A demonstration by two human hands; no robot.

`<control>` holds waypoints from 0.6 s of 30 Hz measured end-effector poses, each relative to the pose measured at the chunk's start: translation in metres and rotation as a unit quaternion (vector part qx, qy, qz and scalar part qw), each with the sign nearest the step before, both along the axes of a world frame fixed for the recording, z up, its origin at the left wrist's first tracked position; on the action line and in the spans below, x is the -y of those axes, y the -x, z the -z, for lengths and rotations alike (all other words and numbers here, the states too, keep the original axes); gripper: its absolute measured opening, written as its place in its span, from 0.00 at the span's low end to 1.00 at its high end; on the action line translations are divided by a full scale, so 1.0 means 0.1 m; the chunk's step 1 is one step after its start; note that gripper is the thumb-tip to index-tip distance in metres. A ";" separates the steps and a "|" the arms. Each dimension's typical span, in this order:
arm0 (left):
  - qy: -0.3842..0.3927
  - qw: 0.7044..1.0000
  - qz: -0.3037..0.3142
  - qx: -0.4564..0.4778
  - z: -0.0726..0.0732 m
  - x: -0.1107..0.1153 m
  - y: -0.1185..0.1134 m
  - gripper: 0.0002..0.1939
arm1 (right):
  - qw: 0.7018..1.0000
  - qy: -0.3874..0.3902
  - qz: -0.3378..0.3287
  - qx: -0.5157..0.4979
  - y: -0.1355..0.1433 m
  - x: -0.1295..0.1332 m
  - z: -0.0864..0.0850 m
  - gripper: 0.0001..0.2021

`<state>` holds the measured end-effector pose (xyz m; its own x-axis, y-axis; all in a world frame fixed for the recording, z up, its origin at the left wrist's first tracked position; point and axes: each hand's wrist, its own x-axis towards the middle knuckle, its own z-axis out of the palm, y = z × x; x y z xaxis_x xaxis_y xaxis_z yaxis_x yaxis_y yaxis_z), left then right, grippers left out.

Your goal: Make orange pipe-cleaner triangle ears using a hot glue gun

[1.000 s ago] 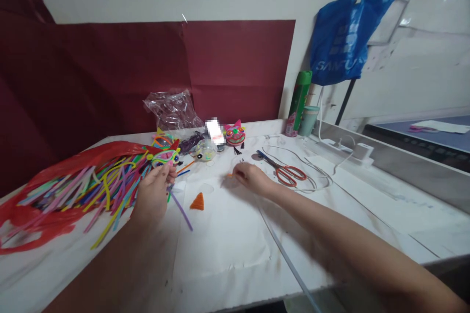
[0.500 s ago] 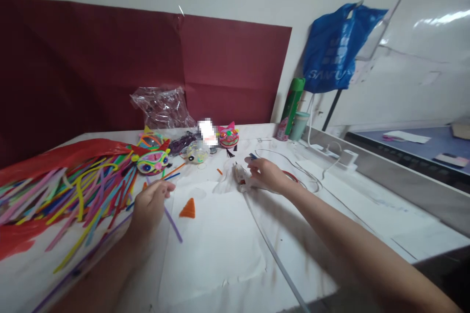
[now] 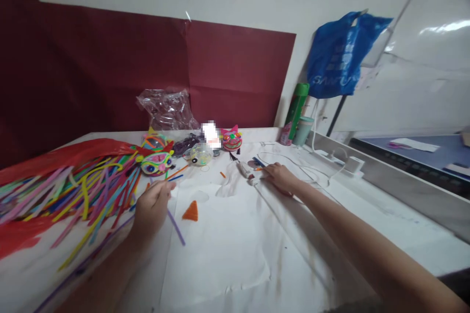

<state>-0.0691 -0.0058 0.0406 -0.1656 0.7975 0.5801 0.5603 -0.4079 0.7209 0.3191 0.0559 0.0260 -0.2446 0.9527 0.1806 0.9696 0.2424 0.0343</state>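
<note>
My left hand (image 3: 152, 205) is raised above the table's left part with its fingers closed; what it pinches, if anything, is too small to name. Past its fingers runs a purple pipe cleaner (image 3: 176, 227). My right hand (image 3: 279, 176) rests low on the table, its fingers at a blue-handled tool (image 3: 259, 162), probably scissors; whether it grips this is unclear. Just left of that hand lies a glue gun (image 3: 244, 171) with its cord toward me. An orange triangle (image 3: 191, 211) of pipe cleaner lies on the white sheet (image 3: 216, 249).
Many coloured pipe cleaners (image 3: 86, 190) lie on red plastic at the left. Decorated balls (image 3: 156, 163) and a pink one (image 3: 231, 140) stand at the back. A green spray can (image 3: 295, 112), a cup (image 3: 303, 131) and a power strip (image 3: 328, 158) are at the right.
My right hand has moved right and down onto the table, away from the glue gun. The glue gun's angle looks slightly turned. My left hand is nearly unchanged, and the view has shifted slightly.
</note>
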 end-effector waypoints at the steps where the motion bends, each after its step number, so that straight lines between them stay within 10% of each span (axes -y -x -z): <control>1: -0.007 1.000 -0.014 -0.002 -0.01 -0.01 0.02 0.13 | 1.000 0.002 0.004 -0.001 -0.03 -0.04 -0.02 0.14; 8: -0.016 0.997 -0.073 -0.007 -0.08 -0.08 0.20 0.12 | 0.996 -0.026 -0.032 -0.079 0.16 0.00 -0.32 0.16; 18: -0.086 0.961 -0.155 0.210 -0.25 -0.22 0.64 0.07 | 0.945 -0.003 -0.279 -0.170 1.63 0.17 -0.40 0.14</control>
